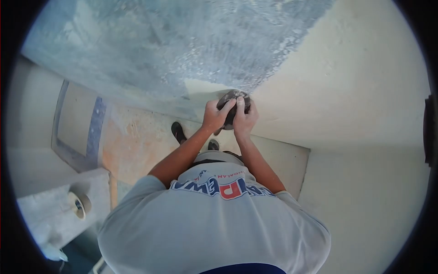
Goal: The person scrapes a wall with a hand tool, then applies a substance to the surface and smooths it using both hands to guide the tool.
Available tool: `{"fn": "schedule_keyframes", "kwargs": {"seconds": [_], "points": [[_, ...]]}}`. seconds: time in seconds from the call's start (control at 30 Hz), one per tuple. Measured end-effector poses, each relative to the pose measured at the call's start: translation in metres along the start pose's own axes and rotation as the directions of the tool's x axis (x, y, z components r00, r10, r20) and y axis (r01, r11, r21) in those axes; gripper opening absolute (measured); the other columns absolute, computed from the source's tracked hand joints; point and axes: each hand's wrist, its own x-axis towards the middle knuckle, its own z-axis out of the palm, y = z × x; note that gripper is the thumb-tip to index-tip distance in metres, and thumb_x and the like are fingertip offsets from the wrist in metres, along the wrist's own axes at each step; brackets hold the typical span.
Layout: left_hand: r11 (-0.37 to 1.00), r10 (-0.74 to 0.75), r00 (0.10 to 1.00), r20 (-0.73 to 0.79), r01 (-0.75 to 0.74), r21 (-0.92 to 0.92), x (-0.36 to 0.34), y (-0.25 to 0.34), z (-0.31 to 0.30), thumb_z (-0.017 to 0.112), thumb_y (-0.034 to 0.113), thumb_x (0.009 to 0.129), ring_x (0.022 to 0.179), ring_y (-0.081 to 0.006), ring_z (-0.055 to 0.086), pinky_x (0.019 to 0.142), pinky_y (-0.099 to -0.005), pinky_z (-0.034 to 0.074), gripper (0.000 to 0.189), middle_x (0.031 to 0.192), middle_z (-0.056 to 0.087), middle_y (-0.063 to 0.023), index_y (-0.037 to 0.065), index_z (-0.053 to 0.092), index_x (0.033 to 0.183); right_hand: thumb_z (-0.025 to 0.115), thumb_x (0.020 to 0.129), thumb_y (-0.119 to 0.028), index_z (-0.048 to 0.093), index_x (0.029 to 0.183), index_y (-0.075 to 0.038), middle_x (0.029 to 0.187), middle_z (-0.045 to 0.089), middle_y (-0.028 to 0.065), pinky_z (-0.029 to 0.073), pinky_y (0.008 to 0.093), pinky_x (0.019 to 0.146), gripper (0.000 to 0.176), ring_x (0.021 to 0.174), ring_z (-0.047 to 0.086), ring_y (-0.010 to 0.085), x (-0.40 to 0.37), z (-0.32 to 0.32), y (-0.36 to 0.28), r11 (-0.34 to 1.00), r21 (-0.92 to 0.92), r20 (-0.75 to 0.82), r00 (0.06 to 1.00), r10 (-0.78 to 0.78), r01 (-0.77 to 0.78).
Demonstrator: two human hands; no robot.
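Both hands grip a dark, round-headed tool (229, 119), its face right at the wall (182, 50). Pale dust coats the tool's top, and it looks like a hand-held sander or grinder. My left hand (215, 117) wraps its left side with the thumb on top. On the other side my right hand (245, 119) is closed round it, thumb laid beside the left one. Patchy blue-grey paint covers the wall ahead, with a ragged, flaking border against a smooth cream area (360, 68). Just left of the tool shows a small cream patch (205, 86) within the blue.
At lower left, a pale ledge (41, 210) bears a round ring-shaped thing (79, 205) like a tape roll. My dark shoes (178, 132) stand on a dusty floor (132, 137) close to the wall. A dark fixture (429, 131) sits at the far right edge.
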Motion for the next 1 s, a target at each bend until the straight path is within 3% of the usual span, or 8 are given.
{"fn": "schedule_keyframes", "kwargs": {"seconds": [0.1, 0.13, 0.3, 0.47, 0.57, 0.6, 0.73, 1.0], "points": [[0.997, -0.069, 0.997, 0.047, 0.067, 0.048, -0.002, -0.004, -0.005, 0.072, 0.031, 0.090, 0.067, -0.0072, 0.058, 0.062, -0.0318, 0.049, 0.036, 0.065, 0.066, -0.0104, -0.006, 0.071, 0.086, 0.065, 0.098, -0.024, 0.066, 0.091, 0.003, 0.077, 0.065, 0.0056, 0.048, 0.0295, 0.065, 0.028, 0.071, 0.055, 0.0102, -0.006, -0.002, 0.023, 0.999, -0.036, 0.020, 0.999, 0.027, -0.026], [0.990, -0.122, 0.989, 0.089, 0.116, 0.077, -0.005, -0.004, -0.007, 0.070, 0.022, 0.092, 0.074, -0.0048, 0.055, 0.064, -0.0284, 0.048, 0.029, 0.074, 0.067, -0.0020, -0.007, 0.070, 0.092, 0.064, 0.099, -0.023, 0.066, 0.093, 0.003, 0.081, 0.065, 0.0033, 0.048, 0.0280, 0.066, 0.027, 0.074, 0.055, 0.0089, -0.011, -0.004, 0.025, 0.994, -0.051, 0.018, 0.995, 0.097, -0.096], [0.999, -0.054, 0.996, 0.064, 0.054, 0.005, -0.004, 0.014, -0.003, 0.070, 0.019, 0.092, 0.073, -0.0050, 0.054, 0.065, -0.0278, 0.048, 0.025, 0.075, 0.068, -0.0021, -0.006, 0.070, 0.093, 0.066, 0.097, -0.024, 0.065, 0.087, 0.004, 0.070, 0.061, 0.0064, 0.046, 0.0313, 0.061, 0.030, 0.067, 0.052, 0.0111, -0.006, -0.007, 0.016, 0.994, -0.047, -0.011, 0.995, 0.098, -0.098], [0.997, 0.027, 0.995, 0.096, -0.021, -0.068, -0.011, 0.019, -0.008, 0.068, 0.020, 0.094, 0.072, -0.0068, 0.056, 0.066, -0.0290, 0.049, 0.026, 0.076, 0.068, -0.0046, -0.005, 0.069, 0.093, 0.067, 0.096, -0.023, 0.063, 0.084, 0.002, 0.069, 0.056, 0.0032, 0.042, 0.0304, 0.059, 0.028, 0.066, 0.048, 0.0098, -0.010, -0.012, -0.014, 0.998, -0.011, 0.033, 0.997, -0.069, 0.069], [0.992, -0.122, 0.991, 0.053, 0.123, -0.010, -0.027, -0.013, -0.013, 0.067, 0.021, 0.096, 0.073, -0.0065, 0.054, 0.066, -0.0283, 0.048, 0.027, 0.076, 0.066, -0.0040, -0.006, 0.068, 0.092, 0.067, 0.096, -0.020, 0.063, 0.084, 0.000, 0.071, 0.057, 0.0005, 0.040, 0.0291, 0.058, 0.024, 0.066, 0.047, 0.0085, -0.036, -0.033, 0.039, 0.970, -0.092, 0.124, 0.964, 0.236, -0.226], [0.987, -0.160, 0.986, 0.053, 0.160, 0.007, -0.030, -0.011, -0.015, 0.066, 0.024, 0.097, 0.073, -0.0065, 0.054, 0.066, -0.0282, 0.047, 0.030, 0.075, 0.065, -0.0034, -0.006, 0.068, 0.093, 0.067, 0.096, -0.020, 0.067, 0.091, 0.000, 0.077, 0.063, 0.0010, 0.044, 0.0278, 0.061, 0.021, 0.069, 0.052, 0.0081, -0.047, -0.032, 0.060, 0.917, 0.074, 0.113, 0.917, 0.382, -0.391], [0.908, -0.388, 0.898, 0.208, 0.411, -0.083, -0.027, -0.003, -0.023, 0.067, 0.029, 0.097, 0.073, -0.0062, 0.055, 0.066, -0.0267, 0.047, 0.033, 0.080, 0.065, 0.0001, -0.004, 0.070, 0.093, 0.067, 0.096, -0.018, 0.068, 0.102, 0.000, 0.089, 0.069, 0.0037, 0.050, 0.0258, 0.070, 0.019, 0.078, 0.059, 0.0081, -0.060, -0.015, 0.012, 0.873, 0.187, 0.049, 0.892, 0.449, -0.450], [0.833, -0.405, 0.854, 0.328, 0.492, -0.253, -0.028, -0.019, -0.022, 0.069, 0.030, 0.096, 0.074, -0.0061, 0.058, 0.066, -0.0254, 0.047, 0.032, 0.082, 0.066, 0.0011, -0.002, 0.072, 0.097, 0.067, 0.096, -0.020, 0.068, 0.101, 0.000, 0.087, 0.068, 0.0023, 0.050, 0.0260, 0.069, 0.021, 0.077, 0.059, 0.0075, -0.057, -0.009, 0.029, 0.901, 0.276, -0.035, 0.933, 0.358, -0.336]]}}
